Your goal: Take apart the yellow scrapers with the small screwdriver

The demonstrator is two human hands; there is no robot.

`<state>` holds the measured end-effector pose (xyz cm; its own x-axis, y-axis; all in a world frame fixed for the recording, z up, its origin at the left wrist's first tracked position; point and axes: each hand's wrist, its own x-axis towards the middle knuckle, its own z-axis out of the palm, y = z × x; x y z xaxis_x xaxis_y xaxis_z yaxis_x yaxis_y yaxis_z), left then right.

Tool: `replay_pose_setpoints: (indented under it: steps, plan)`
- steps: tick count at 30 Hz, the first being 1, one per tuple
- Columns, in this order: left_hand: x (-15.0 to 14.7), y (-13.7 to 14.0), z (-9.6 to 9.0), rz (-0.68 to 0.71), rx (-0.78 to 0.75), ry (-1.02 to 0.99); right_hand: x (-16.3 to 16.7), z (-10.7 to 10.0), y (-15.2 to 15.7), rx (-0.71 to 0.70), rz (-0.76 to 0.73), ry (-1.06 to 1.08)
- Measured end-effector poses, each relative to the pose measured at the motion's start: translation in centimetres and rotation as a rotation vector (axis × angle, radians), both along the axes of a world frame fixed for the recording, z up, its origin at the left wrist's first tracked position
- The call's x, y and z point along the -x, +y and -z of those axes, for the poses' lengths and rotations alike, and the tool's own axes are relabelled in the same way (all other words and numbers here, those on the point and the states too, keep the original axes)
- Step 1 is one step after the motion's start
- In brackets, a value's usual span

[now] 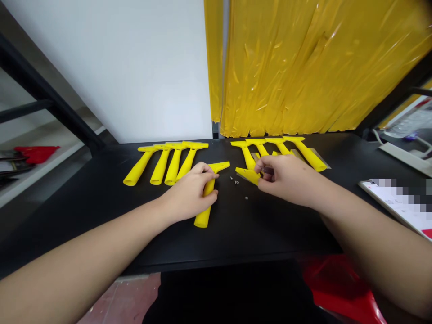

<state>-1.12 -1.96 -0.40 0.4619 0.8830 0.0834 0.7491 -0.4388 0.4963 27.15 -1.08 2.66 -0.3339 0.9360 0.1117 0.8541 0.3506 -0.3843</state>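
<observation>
My left hand (189, 193) is closed around a yellow scraper handle (203, 216), which lies on the black table with its hollow end toward me. Thumb and fingertips grip it just below its wide head. To the right, my right hand (292, 177) pinches a flat yellow scraper head plate (247, 174), with a thin edge showing along its lower side. A dark slim object (268, 171) shows inside the curled fingers; its kind I cannot make out. Between the hands lie small screws (236, 182) and a nut (246, 198).
Several yellow scrapers (162, 165) lie in a row at the back left, and several more (308, 155) at the back right, with flat pieces partly behind my right hand. A phone-like device (388, 198) is at the right edge. Yellow plastic film (303, 67) hangs behind the table.
</observation>
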Motion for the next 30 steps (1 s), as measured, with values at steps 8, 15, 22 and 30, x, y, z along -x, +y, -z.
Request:
replay_pose_setpoints:
  steps: [8,15,22,30]
  plan:
    - [0.3,0.5,0.2,0.011,-0.030,-0.012,-1.6,-0.5,-0.5,0.250,-0.360,-0.040]
    - [0.4,0.4,0.1,0.018,-0.037,-0.006,-0.4,-0.5,-2.6,0.118,-0.431,-0.227]
    - [0.4,0.3,0.0,0.026,-0.025,-0.003,0.1,2.1,-4.3,-0.099,-0.430,-0.340]
    - [0.6,0.3,0.4,0.034,-0.045,0.013,-0.8,3.8,-6.8,-0.251,-0.438,-0.241]
